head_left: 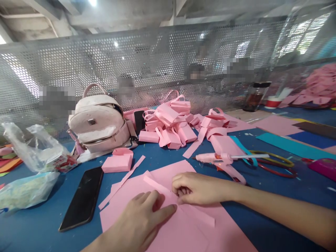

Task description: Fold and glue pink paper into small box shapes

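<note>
left hand [143, 218]: flat and open on the pink paper sheet [183, 234], palm down, index finger stretched toward the fold. It's pressing, not gripping. If you ease off, the sheet can skate on the blue table [39, 227] and your crease goes crooked.

right hand [195, 189]: fingers curled in, pinching the folded strip [160, 187] right at the fold line, touching the sheet. Can't quite see how much paper is between the fingertips, so watch you don't tear the edge.

paper: the sheet lies right in front of you, under both hands, with loose strips on and beside it. A stray strip caught under the fold would leave a lumpy crease.

glue gun [223, 161]: lying on its side just past your right hand, nozzle pointing left toward the paper. Can't tell if it's hot, but if it is, a drip on the table or a bump from your forearm would be nasty.

phone [84, 199]: face down, just left of the sheet. If the sheet slides, it bumps straight into it.

scissors [273, 164]: near the glue gun, handles to the right, well clear of your hands for now.

finished pink boxes [170, 126]: piled at the back next to the backpack [99, 122], far enough away not to get knocked.
</note>
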### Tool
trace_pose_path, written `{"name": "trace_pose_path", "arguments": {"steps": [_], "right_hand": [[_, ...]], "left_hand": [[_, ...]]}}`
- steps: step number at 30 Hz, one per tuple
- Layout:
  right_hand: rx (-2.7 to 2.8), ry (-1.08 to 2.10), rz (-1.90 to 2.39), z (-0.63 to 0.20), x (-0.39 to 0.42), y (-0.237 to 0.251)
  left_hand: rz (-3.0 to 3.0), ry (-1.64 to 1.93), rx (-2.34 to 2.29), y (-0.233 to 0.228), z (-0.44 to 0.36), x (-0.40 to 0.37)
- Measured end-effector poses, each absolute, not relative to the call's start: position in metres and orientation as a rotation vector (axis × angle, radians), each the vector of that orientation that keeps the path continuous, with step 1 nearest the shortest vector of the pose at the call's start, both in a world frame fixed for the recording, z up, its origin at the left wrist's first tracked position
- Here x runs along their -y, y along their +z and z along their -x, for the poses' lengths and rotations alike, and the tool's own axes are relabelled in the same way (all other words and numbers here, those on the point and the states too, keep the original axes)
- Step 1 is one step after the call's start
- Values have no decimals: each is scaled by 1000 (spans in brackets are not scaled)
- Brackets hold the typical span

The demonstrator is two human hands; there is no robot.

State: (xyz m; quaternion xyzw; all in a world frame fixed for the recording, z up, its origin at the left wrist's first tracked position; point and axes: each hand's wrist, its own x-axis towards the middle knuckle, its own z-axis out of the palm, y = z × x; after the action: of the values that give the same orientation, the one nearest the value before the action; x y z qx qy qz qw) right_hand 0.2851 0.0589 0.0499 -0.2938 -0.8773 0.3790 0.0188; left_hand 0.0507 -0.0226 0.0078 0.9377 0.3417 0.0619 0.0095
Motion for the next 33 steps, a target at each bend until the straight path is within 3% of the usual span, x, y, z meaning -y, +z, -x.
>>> {"name": "trace_pose_path", "arguments": {"steps": [13,21,25,33], "right_hand": [[2669,980,943,-286,-51,40],[2278,1329,974,-281,-47,27],[2017,1551,910,-275,-42,26],[1729,1657,698,-278,-29,31]], "left_hand": [[-2802,193,-1083,14,-48,20],[-2672,211,-848,44,-45,-10],[-2701,27,-919,58,-48,-30],[-2815,-138,-792,71,-65,-47]]}}
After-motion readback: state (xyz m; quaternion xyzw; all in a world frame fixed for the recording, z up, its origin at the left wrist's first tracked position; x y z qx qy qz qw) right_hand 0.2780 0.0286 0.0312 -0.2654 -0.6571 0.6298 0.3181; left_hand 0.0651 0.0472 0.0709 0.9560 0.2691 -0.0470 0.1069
